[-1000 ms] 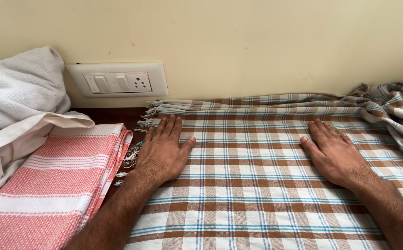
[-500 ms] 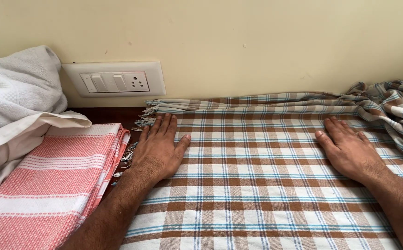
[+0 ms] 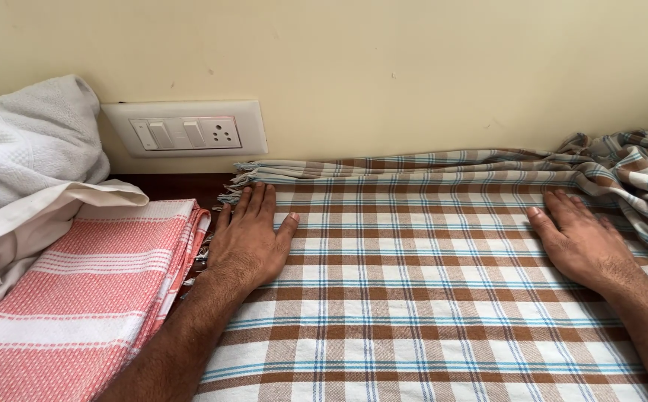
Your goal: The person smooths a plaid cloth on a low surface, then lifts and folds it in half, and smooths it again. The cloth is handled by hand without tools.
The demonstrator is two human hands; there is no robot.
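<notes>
hands flat: left hand, right hand | woven checked cloth, fringed edge

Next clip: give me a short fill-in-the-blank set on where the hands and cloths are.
1. Both hands lie flat, palms ____, on the checked cloth.
2. The left hand rests near the cloth's ____ edge.
3. The folded cloth beside the left hand is white and ____.
4. The switch plate is mounted on the ____.

Missing words: down; left; pink; wall
</notes>
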